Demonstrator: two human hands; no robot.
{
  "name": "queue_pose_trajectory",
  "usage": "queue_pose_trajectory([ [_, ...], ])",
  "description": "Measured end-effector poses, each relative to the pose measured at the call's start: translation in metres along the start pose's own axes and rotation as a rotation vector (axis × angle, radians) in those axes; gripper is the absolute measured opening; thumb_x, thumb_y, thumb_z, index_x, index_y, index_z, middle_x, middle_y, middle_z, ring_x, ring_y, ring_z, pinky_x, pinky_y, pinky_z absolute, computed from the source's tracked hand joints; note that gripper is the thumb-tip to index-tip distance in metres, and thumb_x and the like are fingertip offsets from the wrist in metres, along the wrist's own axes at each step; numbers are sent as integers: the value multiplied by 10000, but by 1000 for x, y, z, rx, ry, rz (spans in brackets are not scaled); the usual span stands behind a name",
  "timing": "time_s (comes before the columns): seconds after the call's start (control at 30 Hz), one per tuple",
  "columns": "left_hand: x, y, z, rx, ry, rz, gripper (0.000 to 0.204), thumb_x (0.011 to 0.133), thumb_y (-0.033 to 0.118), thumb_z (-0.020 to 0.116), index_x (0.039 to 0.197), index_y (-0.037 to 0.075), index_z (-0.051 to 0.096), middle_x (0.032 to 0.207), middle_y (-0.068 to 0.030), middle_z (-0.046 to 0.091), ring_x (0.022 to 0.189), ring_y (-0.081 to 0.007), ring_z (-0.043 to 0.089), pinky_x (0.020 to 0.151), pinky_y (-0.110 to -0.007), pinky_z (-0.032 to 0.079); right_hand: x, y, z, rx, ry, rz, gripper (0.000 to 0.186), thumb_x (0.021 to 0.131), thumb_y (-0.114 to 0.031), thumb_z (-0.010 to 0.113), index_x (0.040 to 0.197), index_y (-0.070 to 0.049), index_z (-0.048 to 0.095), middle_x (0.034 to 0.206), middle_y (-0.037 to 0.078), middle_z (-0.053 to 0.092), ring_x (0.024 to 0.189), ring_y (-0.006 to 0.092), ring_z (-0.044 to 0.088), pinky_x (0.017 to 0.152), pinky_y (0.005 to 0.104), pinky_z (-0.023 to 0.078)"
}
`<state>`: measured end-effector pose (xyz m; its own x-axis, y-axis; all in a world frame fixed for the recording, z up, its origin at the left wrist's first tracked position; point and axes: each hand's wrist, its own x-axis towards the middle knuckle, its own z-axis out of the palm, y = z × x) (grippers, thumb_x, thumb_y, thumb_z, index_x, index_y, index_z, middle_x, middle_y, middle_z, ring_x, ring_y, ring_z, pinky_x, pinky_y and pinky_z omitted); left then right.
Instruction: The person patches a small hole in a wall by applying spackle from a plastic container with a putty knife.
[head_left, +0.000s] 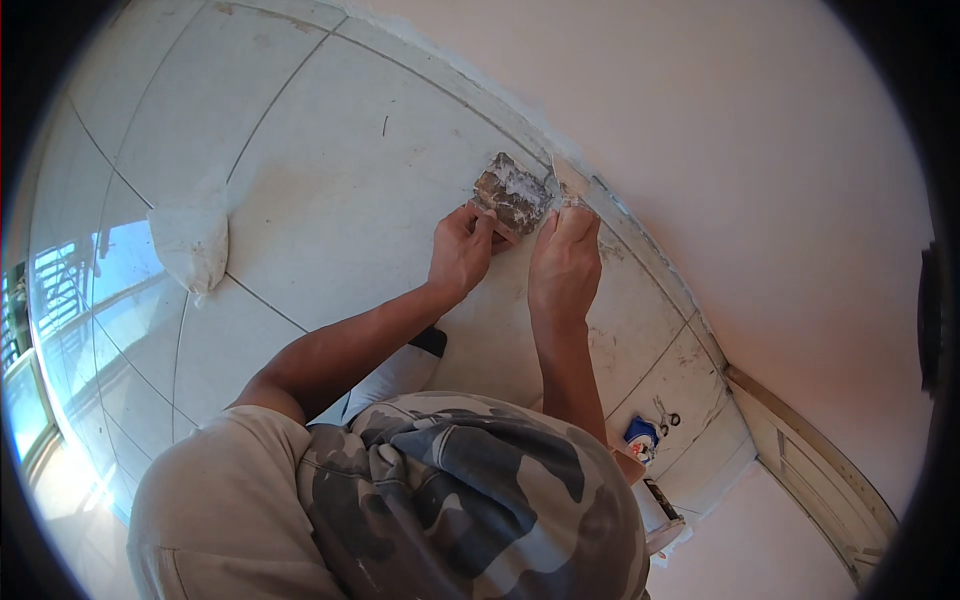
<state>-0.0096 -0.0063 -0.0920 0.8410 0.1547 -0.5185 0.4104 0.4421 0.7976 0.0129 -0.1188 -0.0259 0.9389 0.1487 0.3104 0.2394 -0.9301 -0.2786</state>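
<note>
Upper centre: left hand [460, 252] grips plaster-caked board [510, 195]; right hand [564, 262] closed on filling knife [568, 180] at wall-floor joint [640, 235]. Advisable: blade flat, light pressure.

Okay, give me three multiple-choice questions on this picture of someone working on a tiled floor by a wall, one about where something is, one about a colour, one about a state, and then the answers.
1. Where does the white bag lie?
A. On the floor tiles to the person's left
B. Against the wall on the right
C. In the right hand

2. What colour is the wall?
A. Green
B. Pale pink
C. Black

3. How does the left hand stand to the putty-smeared hawk board?
A. Far from it
B. Flat on the bag
C. Gripping its edge

Answers: 1 A, the bag rests on the tiles left of both arms. 2 B, the wall shows pale pink throughout. 3 C, the fingers close on the board's near edge, while the right hand holds a putty knife at the base of the wall.
</note>
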Motion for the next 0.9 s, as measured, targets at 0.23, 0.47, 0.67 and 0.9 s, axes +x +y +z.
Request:
queue_pose_trajectory([
  [0.23, 1, 0, 0, 1, -8, -28, 252, 1056, 132, 460, 892, -46, 532, 917, -182, 689, 871, -226, 711, 845, -348, 619, 9, -2, 0, 68, 3, 50, 214, 922, -49, 651, 1001, 2, 458, 937, 207, 580, 793, 397, 651, 652, 440, 549],
  [0.47, -3, -6, -3, 10, 5, -35, 277, 1044, 169, 481, 885, -42, 567, 876, -145, 711, 832, -175, 696, 785, -303, 608, 24, 11, -13, 135, 23, 109, 172, 912, -75, 668, 979, 0, 528, 868, 188, 628, 755, 360, 664, 641, 416, 533],
  [0.67, -2, 3, -2, -16, 0, -31, 272, 1045, 156, 471, 916, -61, 574, 897, -152, 706, 847, -184, 700, 802, -316, 616, 69, 25, -31, 259, -38, 274, 173, 861, -70, 710, 947, 13, 585, 863, 177, 682, 795, 337, 699, 694, 418, 546],
  [0.9, 0, 7, 4, 18, -16, -44, 236, 1044, 134, 464, 865, -17, 499, 890, -184, 676, 865, -234, 711, 840, -344, 621, 82, 41, -31, 226, -11, 262, 164, 855, -64, 717, 960, 17, 622, 881, 169, 703, 794, 316, 717, 722, 387, 562],
])
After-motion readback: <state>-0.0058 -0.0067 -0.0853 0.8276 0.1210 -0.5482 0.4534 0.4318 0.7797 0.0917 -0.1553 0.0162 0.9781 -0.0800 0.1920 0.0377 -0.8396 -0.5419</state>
